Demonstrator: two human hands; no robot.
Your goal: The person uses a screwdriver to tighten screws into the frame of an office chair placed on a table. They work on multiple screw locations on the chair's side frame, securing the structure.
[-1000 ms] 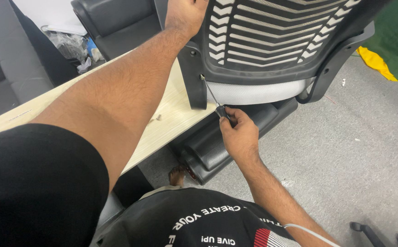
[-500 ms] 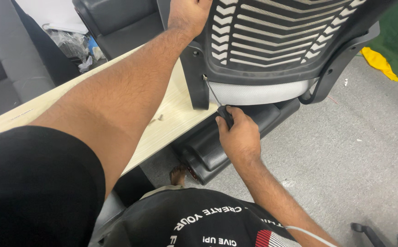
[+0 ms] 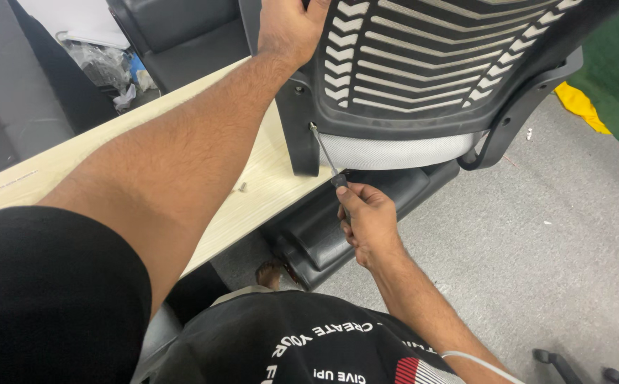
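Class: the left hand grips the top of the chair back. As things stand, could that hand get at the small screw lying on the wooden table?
Probably yes. The screw lies bare on the table beside the left forearm, nothing covering it. But the left hand must first release the chair back.

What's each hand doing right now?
Left hand: closed on the chair backrest.
Right hand: closed on the screwdriver, tip at the backrest.

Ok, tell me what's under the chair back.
Under the chair back: the pale wooden table and a black seat cushion on the floor. A loose screw lies nearby; the cushion's far end is hidden.
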